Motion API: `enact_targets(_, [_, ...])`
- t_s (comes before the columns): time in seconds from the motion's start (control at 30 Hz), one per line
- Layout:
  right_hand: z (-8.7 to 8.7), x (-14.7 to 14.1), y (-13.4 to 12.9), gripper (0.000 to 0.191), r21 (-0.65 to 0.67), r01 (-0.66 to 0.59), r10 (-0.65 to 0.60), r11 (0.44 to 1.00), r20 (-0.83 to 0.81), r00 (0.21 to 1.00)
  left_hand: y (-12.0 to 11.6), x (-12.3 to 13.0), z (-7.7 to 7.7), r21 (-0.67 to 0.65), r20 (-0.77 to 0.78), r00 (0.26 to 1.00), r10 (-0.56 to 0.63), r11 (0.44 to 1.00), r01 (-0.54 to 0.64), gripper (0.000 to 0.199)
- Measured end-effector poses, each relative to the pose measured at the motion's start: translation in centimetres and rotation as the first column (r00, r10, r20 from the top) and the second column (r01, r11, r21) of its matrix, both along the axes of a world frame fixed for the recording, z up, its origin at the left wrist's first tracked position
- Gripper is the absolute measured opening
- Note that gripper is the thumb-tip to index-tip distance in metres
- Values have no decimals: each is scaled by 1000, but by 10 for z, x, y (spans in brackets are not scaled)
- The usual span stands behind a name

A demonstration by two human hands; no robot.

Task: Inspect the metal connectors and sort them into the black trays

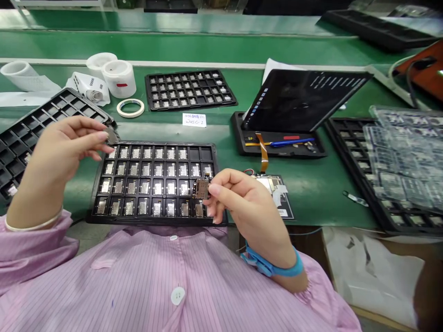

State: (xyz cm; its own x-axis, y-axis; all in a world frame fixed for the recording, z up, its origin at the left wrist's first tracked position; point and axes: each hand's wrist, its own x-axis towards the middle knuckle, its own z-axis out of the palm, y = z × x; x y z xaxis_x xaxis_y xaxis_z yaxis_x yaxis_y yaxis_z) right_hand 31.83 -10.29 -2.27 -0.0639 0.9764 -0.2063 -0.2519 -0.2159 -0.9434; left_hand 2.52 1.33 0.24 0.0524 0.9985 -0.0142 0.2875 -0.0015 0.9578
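Note:
Between the thumb and fingers of my right hand (238, 198) is a small metal-faced component (201, 188), held over the right part of a black compartment tray (90, 203). Rows of similar silvery parts fill most of that tray's pockets; a few pockets at its upper right hold none. My left hand (74, 143) is raised by the tray's upper left corner, pinching a small dark, roundish piece (111, 135). Its remaining fingers are loosely curled. Under my left forearm lies another black tray (69, 103), tilted, with few parts in it.
Behind are a third filled tray (190, 90), a tape ring (130, 108), white rolls (118, 79) and a handwritten label (194, 120). Right of centre, a black screen (301, 99) leans in a dark box, cabled to a board (277, 189). Clear plastic trays (408, 157) are stacked far right.

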Motion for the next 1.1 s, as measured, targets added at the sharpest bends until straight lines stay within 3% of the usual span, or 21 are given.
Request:
enact_targets(0.17, [-1, 0, -2, 19, 11, 1, -1, 1000, -20, 1000, -44, 46, 4, -139, 178, 963, -205, 963, 230, 14])
enact_targets(0.33, [-3, 1, -4, 18, 29, -18, 17, 999, 35, 999, -66, 67, 1, -254, 271, 909, -318, 887, 386, 15])
enact_targets(0.73, [-14, 8, 4, 15, 125, 87, -108, 988, 176, 978, -68, 71, -2, -267, 287, 906, -311, 882, 388, 11])
enact_targets(0.97, [-16, 18, 11, 11, 223, 230, -282, 947, 235, 930, -71, 71, 0, -253, 244, 916, -319, 890, 378, 10])
enact_targets(1.1, [-15, 17, 10, 14, 214, 206, -254, 955, 228, 940, -72, 71, 1, -252, 229, 919, -321, 893, 374, 8])
